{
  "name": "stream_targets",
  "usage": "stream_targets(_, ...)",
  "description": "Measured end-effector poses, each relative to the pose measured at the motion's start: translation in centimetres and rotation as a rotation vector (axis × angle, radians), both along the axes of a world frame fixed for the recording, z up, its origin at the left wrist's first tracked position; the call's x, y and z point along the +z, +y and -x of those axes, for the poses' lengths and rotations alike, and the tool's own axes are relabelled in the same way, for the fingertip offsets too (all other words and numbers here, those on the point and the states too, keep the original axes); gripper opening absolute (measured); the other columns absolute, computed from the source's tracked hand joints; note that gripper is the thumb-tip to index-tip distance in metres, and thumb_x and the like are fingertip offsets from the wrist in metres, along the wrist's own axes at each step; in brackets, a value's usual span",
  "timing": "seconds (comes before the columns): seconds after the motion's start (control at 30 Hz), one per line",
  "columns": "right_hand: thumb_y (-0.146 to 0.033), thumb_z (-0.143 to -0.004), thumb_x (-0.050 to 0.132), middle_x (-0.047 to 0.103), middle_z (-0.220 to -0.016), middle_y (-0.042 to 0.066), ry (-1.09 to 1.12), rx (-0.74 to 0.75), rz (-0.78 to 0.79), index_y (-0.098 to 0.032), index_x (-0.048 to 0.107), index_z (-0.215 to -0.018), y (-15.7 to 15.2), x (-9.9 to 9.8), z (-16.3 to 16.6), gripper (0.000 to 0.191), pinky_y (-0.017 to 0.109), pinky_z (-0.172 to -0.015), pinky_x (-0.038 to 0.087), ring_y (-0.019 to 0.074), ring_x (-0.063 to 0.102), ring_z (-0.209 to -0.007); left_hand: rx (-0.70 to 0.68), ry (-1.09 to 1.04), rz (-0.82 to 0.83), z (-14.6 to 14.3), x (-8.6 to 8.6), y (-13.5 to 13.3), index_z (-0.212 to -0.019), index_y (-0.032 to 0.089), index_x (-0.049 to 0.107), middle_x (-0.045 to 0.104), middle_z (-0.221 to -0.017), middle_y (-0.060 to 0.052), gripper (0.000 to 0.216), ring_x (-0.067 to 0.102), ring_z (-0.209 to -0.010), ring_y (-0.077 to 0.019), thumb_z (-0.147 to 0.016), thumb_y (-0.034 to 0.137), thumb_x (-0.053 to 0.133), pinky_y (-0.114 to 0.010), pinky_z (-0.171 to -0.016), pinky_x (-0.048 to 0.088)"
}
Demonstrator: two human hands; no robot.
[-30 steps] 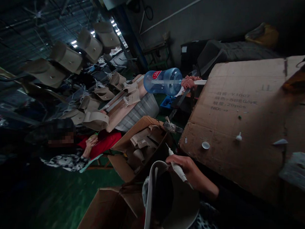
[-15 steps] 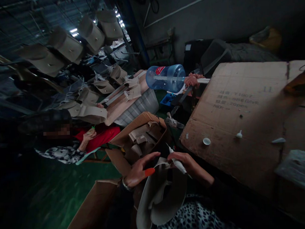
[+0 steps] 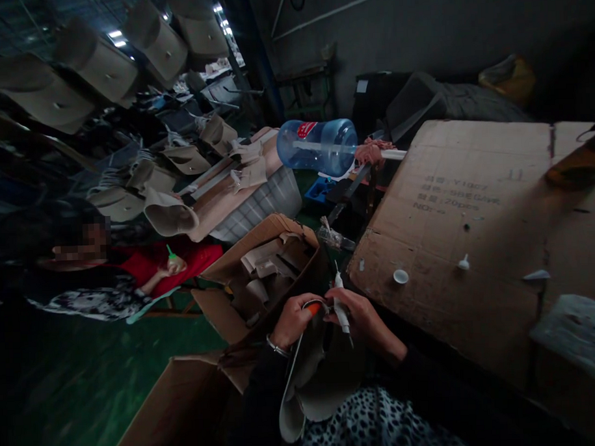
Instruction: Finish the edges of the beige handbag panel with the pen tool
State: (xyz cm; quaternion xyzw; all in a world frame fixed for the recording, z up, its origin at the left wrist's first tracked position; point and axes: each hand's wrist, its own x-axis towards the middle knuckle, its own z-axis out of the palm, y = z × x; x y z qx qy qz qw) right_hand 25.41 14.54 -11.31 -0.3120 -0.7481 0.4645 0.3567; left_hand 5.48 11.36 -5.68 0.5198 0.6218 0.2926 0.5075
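Observation:
My left hand (image 3: 292,322), with an orange cover on its thumb, is closed on the upper edge of a beige bag piece (image 3: 327,388), leather-like and curved. This piece hangs open over my lap, on a spotted black-and-white cloth (image 3: 363,416). In my closed right hand (image 3: 363,317) is a slim white tube (image 3: 341,312) with a thin pointed tip facing up and a narrow spike at its lower end. The right fingertips are at the same edge, close to the left ones. What lies between the fingertips is too small to make out.
At the right stands a cardboard-covered table (image 3: 415,238) with a small white cup (image 3: 401,276) and a white nozzle (image 3: 463,263). An open carton (image 3: 305,249) holds beige pieces. Another person (image 3: 133,281) sits at the left. A blue water bottle (image 3: 317,147) lies beyond.
My left hand has gone from spread fingers to a grip on the piece's edge. The white tube has turned more upright in my right hand. The view has shifted slightly.

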Motion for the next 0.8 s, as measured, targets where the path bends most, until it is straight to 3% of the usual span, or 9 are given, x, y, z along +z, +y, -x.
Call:
stream_targets(0.1, -0.035, -0.086, 0.073, 0.070, -0.105, 0.006, 0.033, -0.035, 0.012, -0.023, 0.062, -0.112, 0.2, 0.0, 0.4, 0.031, 0.031, -0.083, 0.051, 0.0199, 0.066, -0.092, 0.016, 0.016, -0.046, -0.4, 0.5, 0.2, -0.100, 0.018, 0.079, 0.077, -0.109, -0.007, 0.029, 0.068, -0.105, -0.0249, -0.083, 0.023, 0.056, -0.033, -0.097, 0.048)
stream_targets(0.3, -0.044, -0.082, 0.075, 0.071, -0.089, 0.002, 0.183, -0.034, 0.270, -0.020, 0.065, -0.105, 1.0, 0.1, 0.7, 0.035, 0.029, -0.073, 0.052, 0.0174, 0.066, -0.079, 0.017, 0.026, -0.036, -0.4, 0.5, 0.0, -0.106, 0.019, 0.077, 0.077, -0.113, -0.006, 0.032, 0.067, -0.108, -0.0247, -0.086, 0.025, 0.053, -0.034, -0.099, 0.047)
stream_targets(0.57, -0.046, -0.080, 0.077, 0.067, -0.084, 0.001, 0.240, 0.075, 0.344, -0.019, 0.068, -0.105, 1.4, 0.5, 1.6, 0.038, 0.027, -0.069, 0.049, 0.0140, 0.061, -0.072, 0.114, -0.110, 0.123, 1.2, 0.7, -0.9, -0.104, 0.016, 0.078, 0.079, -0.105, -0.008, 0.034, 0.069, -0.100, -0.0271, -0.081, 0.034, 0.063, -0.035, -0.089, 0.051)
stream_targets(0.8, -0.045, -0.084, 0.073, 0.067, -0.090, 0.003, 0.280, 0.147, 0.364, -0.018, 0.068, -0.105, 1.7, 1.6, 2.7, 0.035, 0.026, -0.068, 0.048, 0.0130, 0.059, -0.073, 0.240, -0.192, 0.129, 1.8, 0.5, -2.0, -0.106, 0.015, 0.077, 0.079, -0.100, -0.009, 0.035, 0.070, -0.094, -0.0258, -0.079, 0.034, 0.067, -0.033, -0.082, 0.051)
